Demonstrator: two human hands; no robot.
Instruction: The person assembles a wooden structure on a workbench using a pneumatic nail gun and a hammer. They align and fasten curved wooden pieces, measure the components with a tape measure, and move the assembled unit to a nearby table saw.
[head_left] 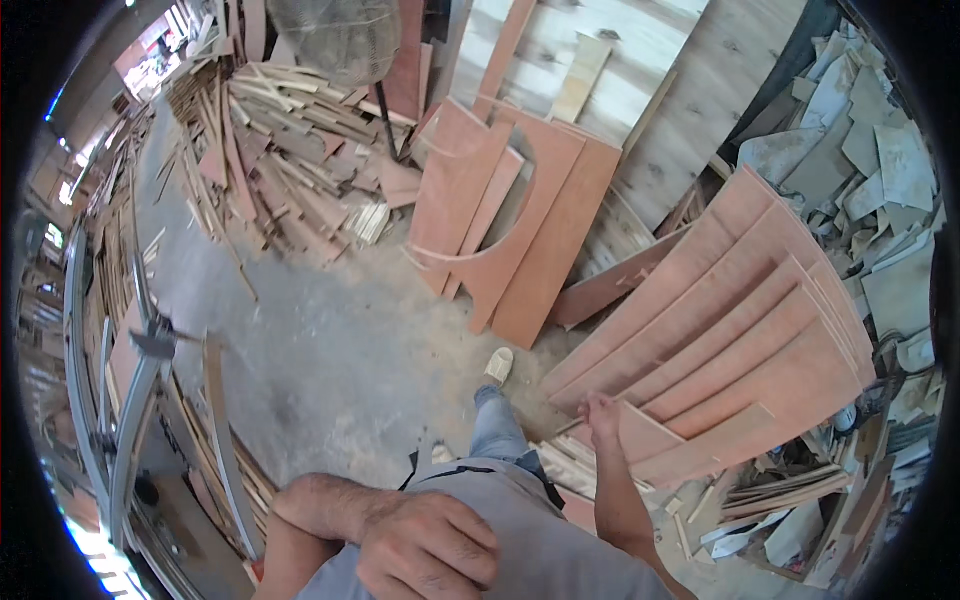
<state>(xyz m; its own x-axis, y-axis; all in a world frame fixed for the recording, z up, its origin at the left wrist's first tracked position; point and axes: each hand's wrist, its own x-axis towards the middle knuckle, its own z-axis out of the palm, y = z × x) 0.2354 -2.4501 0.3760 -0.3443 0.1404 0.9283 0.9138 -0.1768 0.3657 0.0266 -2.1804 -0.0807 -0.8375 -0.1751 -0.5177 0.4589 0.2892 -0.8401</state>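
My right hand is closed at the lower edge of a reddish plywood sheet in a leaning stack on the right. The fingertips are partly hidden, and the grip is small in view. Other long reddish plywood sheets lie overlapped above it, fanned out. My left hand is drawn up before my grey shirt, its back showing and its fingers curled in. No object shows around it; the palm is hidden.
Cut plywood with a curved opening leans on large pale boards ahead. Scrap strips are heaped at the far left. A metal rail frame runs along the left, and broken board scraps pile at the right. Dust covers the concrete floor.
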